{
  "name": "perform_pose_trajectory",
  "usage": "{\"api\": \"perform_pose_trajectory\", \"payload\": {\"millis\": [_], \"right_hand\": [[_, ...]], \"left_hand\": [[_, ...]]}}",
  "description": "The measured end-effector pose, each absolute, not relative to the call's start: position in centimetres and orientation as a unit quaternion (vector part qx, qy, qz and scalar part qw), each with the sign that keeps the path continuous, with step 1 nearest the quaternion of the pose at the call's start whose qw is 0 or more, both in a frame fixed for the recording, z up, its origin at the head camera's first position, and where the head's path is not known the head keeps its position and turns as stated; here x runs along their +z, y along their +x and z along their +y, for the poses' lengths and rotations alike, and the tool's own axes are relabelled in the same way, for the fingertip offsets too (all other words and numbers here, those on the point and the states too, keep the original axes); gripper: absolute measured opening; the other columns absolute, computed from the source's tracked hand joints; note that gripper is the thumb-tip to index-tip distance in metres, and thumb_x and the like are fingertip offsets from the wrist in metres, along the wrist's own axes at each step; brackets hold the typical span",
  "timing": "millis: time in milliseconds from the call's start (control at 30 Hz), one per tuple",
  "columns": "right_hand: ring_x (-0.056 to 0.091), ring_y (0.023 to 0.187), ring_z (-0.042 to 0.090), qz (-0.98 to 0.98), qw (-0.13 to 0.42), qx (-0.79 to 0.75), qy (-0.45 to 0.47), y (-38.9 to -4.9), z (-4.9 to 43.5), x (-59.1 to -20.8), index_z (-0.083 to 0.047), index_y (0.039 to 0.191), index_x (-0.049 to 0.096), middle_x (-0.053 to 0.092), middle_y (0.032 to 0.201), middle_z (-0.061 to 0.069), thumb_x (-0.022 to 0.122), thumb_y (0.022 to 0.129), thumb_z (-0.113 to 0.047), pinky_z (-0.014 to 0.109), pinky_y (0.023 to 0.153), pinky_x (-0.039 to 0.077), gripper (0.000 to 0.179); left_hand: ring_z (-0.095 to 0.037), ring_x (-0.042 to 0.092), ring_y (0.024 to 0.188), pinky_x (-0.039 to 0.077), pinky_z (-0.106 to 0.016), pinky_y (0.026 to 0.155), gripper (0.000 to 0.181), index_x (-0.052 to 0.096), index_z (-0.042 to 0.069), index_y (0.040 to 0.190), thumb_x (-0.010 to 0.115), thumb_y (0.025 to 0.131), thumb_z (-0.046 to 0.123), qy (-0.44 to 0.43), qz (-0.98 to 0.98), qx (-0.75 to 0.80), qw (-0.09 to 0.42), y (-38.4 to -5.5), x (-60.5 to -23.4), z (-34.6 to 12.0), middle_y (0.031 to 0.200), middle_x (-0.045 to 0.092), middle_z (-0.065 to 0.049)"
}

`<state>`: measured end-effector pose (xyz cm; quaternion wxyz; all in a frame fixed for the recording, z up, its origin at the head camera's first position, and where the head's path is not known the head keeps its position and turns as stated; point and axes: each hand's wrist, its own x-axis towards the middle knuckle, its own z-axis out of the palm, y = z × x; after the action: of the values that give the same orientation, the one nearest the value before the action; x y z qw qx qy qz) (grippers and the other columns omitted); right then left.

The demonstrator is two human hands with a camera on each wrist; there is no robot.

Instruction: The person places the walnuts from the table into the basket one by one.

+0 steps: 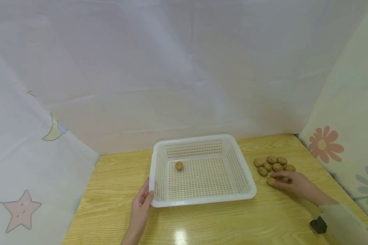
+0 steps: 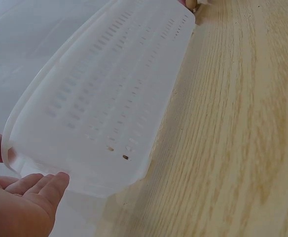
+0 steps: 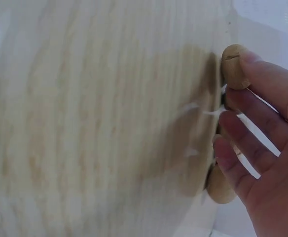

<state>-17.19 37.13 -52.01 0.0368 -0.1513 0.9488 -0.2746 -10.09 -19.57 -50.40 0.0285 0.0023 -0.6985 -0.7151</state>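
A white perforated plastic basket (image 1: 202, 200) sits on the wooden table, with a single walnut (image 1: 179, 166) lying inside near its left wall. My left hand (image 1: 140, 203) grips the basket's left rim, thumb on top and fingers under the edge, as the left wrist view also shows. To the right of the basket, my right hand (image 1: 295, 184) pinches a walnut (image 3: 235, 66) between thumb and fingers, low over the table. Several more walnuts (image 1: 277, 167) lie in a cluster just beyond that hand; its fingers hide part of them.
The wooden table (image 1: 110, 190) ends at a pale cloth backdrop (image 1: 184, 102) at the back. Printed cloth walls (image 1: 328, 102) stand at both sides. Near my right sleeve (image 1: 346, 221) lies a small dark object (image 1: 318, 225).
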Motion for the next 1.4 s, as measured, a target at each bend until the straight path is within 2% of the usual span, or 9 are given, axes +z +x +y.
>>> {"api": "perform_pose_trajectory", "payload": {"millis": [133,467,800,933,1067,1233,1400], "right_hand": [[0.063,0.084,0.006,0.945,0.025,-0.287,-0.157,-16.9,36.6,-51.2,-0.008,0.121,0.075,0.074,0.11,0.011,0.079,0.094,-0.023,0.025,0.066,0.056,0.031],[0.063,0.092,0.011,0.944,0.019,-0.292,-0.15,-16.5,34.7,-48.2,-0.01,0.126,0.073,0.072,0.122,0.014,0.076,0.097,-0.031,0.025,0.068,0.056,0.036],[0.061,0.085,0.005,0.939,-0.006,-0.298,-0.17,-16.9,32.9,-44.8,-0.011,0.128,0.073,0.07,0.128,0.02,0.076,0.097,-0.028,0.024,0.065,0.054,0.035],[0.063,0.091,0.008,0.94,-0.003,-0.295,-0.174,-17.2,31.7,-43.4,-0.014,0.13,0.073,0.072,0.125,0.011,0.074,0.099,-0.032,0.026,0.069,0.055,0.036],[0.063,0.093,0.014,0.935,0.022,-0.31,-0.171,-17.8,30.3,-42.3,-0.019,0.132,0.072,0.072,0.124,0.004,0.072,0.1,-0.038,0.028,0.071,0.055,0.038],[0.062,0.091,0.015,0.932,0.043,-0.313,-0.177,-18.8,28.4,-41.5,-0.029,0.13,0.072,0.07,0.122,-0.004,0.069,0.099,-0.047,0.029,0.07,0.054,0.036],[0.061,0.103,0.016,0.933,0.04,-0.299,-0.194,-19.9,26.1,-40.8,-0.034,0.127,0.073,0.071,0.125,-0.009,0.07,0.097,-0.053,0.036,0.084,0.054,0.036]], "left_hand": [[-0.028,0.031,0.15,0.041,-0.017,0.111,0.059,0.023,-0.004,0.162,0.048,0.112,0.014,0.0,-0.699,-0.715,0.028,-10.1,-50.4,-19.6,0.168,0.025,-0.018],[-0.027,0.033,0.149,0.042,-0.018,0.11,0.06,0.023,-0.003,0.163,0.048,0.112,0.015,-0.001,-0.699,-0.715,0.026,-10.1,-50.5,-19.6,0.168,0.025,-0.019],[-0.027,0.033,0.148,0.043,-0.018,0.11,0.061,0.021,-0.005,0.162,0.048,0.112,0.016,-0.007,-0.7,-0.714,0.025,-10.1,-50.5,-19.7,0.168,0.024,-0.021],[-0.021,0.037,0.146,0.043,-0.019,0.11,0.06,0.022,-0.005,0.162,0.048,0.112,0.016,-0.007,-0.7,-0.713,0.027,-10.0,-50.5,-19.7,0.167,0.026,-0.02],[-0.015,0.041,0.144,0.044,-0.02,0.11,0.059,0.024,-0.004,0.162,0.049,0.112,0.015,-0.008,-0.699,-0.714,0.031,-10.1,-50.4,-19.7,0.167,0.028,-0.021],[-0.024,0.037,0.147,0.043,-0.019,0.11,0.059,0.024,-0.005,0.162,0.048,0.112,0.014,-0.008,-0.696,-0.717,0.031,-10.1,-50.4,-19.7,0.167,0.027,-0.021],[-0.03,0.031,0.149,0.042,-0.018,0.11,0.06,0.022,-0.005,0.162,0.048,0.112,0.014,-0.011,-0.694,-0.72,0.029,-10.0,-50.4,-19.7,0.168,0.025,-0.02]]}}
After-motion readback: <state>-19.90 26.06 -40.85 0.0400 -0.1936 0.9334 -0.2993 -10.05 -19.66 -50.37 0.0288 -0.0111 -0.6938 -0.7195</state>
